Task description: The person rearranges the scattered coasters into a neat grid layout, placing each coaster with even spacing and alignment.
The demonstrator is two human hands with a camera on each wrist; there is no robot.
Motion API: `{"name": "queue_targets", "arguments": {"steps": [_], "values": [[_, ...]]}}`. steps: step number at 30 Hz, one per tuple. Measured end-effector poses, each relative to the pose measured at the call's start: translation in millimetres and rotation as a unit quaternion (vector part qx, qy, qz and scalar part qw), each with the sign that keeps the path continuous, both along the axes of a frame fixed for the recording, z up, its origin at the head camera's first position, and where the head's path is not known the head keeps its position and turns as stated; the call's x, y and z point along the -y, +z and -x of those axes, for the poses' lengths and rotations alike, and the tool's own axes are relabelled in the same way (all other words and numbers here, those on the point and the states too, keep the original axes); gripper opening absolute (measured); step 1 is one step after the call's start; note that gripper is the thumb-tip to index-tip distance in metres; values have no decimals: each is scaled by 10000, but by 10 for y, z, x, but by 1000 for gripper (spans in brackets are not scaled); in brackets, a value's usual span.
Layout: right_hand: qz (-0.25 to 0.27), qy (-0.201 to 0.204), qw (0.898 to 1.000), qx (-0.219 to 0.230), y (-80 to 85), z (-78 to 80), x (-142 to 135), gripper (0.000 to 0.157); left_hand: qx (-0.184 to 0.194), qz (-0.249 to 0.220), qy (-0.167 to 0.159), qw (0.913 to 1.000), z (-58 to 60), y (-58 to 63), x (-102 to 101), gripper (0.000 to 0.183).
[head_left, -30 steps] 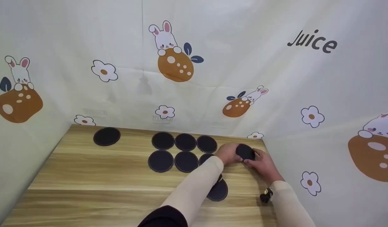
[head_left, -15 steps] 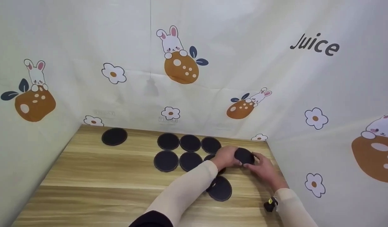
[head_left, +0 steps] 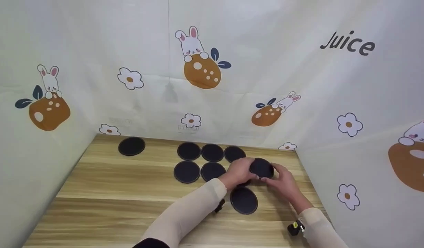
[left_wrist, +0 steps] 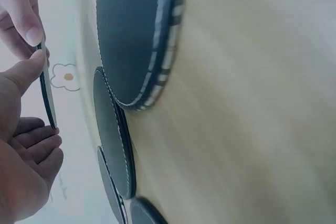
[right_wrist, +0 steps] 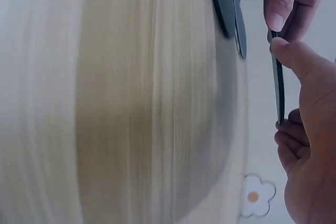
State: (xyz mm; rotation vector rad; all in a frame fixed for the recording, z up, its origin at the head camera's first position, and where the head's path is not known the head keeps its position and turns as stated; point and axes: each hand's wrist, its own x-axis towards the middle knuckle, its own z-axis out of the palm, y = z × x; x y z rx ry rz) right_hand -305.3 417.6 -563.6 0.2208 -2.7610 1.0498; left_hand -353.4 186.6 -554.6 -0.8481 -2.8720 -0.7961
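Observation:
Both hands hold one round black coaster (head_left: 262, 168) tilted up off the table. My left hand (head_left: 239, 171) grips its left edge, and my right hand (head_left: 284, 181) has the right edge between thumb and fingers. Seen edge-on in the left wrist view, the coaster (left_wrist: 48, 95) spans from thumb to fingertips. The right wrist view shows both thumbs meeting near one end of the coaster (right_wrist: 279, 82). Under the left hand, another coaster in the nearer row is mostly hidden. A single coaster (head_left: 244, 200) lies closer to the body, right of the left forearm.
More black coasters lie in two rows, with one coaster (head_left: 189, 151) at the back row's left end and another coaster (head_left: 187, 172) before it. One separate coaster (head_left: 131, 146) sits at the back left of the wooden table (head_left: 105, 179). A printed curtain (head_left: 146, 106) encloses the table's back and sides.
The hands have carried the held coaster left, closer to the rows. The left forearm has shifted left, uncovering more of the single near coaster. The head view has turned slightly.

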Motion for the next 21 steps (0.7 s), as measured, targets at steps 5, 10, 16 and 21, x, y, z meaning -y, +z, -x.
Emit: {"name": "queue_targets", "arguments": {"steps": [5,10,16,21], "values": [[81,60,9999,-9,13,-96,181,79,50,-246,91,9996,-149,13,232,75],[109,199,9996,-179,55,-161,387,78,82,-510,206,9985,-273,44,451,74],[178,375,9990,-189,45,-243,594,76,116,-637,328,9974,-417,12,685,74],[359,438,9982,-171,12,-319,754,76,30,-696,322,9971,-513,-29,851,76]]}}
